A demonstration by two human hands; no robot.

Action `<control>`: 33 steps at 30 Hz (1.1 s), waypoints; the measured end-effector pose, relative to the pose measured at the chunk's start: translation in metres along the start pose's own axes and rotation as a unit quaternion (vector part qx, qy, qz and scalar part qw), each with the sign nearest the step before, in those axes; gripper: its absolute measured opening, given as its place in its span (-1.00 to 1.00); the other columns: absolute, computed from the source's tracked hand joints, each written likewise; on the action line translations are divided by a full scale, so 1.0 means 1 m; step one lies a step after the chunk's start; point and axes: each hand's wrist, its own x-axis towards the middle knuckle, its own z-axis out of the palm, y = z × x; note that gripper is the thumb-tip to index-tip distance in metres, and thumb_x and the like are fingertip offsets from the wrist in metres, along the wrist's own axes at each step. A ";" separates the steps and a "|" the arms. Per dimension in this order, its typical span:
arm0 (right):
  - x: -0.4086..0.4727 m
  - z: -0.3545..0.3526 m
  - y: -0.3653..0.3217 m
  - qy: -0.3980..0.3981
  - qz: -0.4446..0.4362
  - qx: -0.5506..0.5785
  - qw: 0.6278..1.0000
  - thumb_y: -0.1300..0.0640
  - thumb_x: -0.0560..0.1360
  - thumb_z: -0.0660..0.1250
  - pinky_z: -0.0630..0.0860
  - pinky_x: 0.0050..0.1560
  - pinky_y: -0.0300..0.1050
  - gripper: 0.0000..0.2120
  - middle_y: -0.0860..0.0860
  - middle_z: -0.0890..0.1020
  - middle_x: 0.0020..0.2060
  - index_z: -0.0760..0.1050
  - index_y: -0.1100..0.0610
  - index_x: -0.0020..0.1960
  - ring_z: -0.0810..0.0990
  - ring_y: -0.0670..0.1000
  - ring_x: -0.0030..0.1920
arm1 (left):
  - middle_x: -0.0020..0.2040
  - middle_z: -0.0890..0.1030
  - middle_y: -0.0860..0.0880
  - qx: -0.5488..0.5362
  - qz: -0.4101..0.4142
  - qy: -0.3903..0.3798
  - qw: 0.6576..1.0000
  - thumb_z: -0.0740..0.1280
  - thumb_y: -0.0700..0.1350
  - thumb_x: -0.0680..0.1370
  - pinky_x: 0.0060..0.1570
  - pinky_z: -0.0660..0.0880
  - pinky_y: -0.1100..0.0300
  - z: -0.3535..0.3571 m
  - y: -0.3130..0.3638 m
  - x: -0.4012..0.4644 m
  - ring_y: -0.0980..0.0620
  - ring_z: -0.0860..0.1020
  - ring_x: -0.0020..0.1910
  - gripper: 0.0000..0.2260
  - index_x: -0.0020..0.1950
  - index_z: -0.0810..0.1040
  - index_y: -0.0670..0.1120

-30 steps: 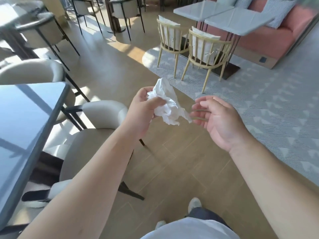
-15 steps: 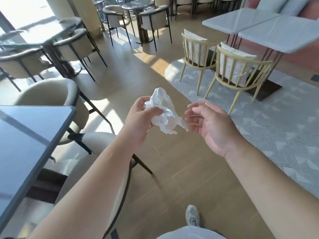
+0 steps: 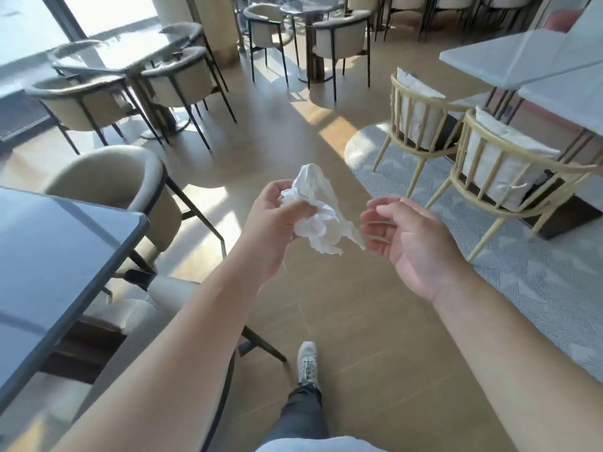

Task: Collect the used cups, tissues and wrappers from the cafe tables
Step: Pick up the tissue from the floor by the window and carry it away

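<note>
A crumpled white tissue (image 3: 318,216) is held in front of me at chest height, over the wooden floor. My left hand (image 3: 275,223) is shut on its left part, thumb pressed across the paper. My right hand (image 3: 409,238) hangs just right of the tissue, palm turned up and fingers loosely curled, holding nothing; its fingertips are close to the tissue's trailing corner. No cups or wrappers show.
A dark glossy table (image 3: 52,265) is at my left with beige tub chairs (image 3: 111,181) around it. Pale wooden chairs (image 3: 499,164) and white tables (image 3: 522,50) stand on a grey rug (image 3: 538,282) at right. More tables and chairs lie ahead across the wooden aisle (image 3: 293,135).
The view has tilted up and swung left while I walk forward, showing more of the room ahead. Both hands keep their pose, the tissue still in the left hand.
</note>
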 end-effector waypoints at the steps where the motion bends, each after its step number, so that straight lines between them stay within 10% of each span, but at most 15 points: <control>1: 0.017 0.003 0.000 -0.003 0.002 -0.003 1.000 0.28 0.58 0.20 0.50 -0.14 -0.07 -0.83 0.03 0.64 -0.24 0.55 0.14 -0.06 0.62 -0.01 -0.24 | -0.20 0.71 0.04 -0.001 -0.004 0.005 1.000 0.41 -0.25 0.33 -0.25 0.61 0.15 -0.004 -0.002 0.015 0.00 0.70 -0.22 -0.60 0.16 0.53 -0.11; 33: 0.578 0.121 -0.059 -0.036 -0.004 -0.056 0.998 0.27 0.59 0.22 0.50 -0.14 -0.11 -0.83 0.03 0.63 -0.20 0.55 0.11 -0.09 0.61 -0.02 -0.21 | -0.21 0.71 0.05 -0.024 0.006 0.015 1.000 0.41 -0.24 0.34 -0.34 0.57 0.24 -0.080 0.087 0.573 0.05 0.68 -0.28 -0.64 0.13 0.52 -0.08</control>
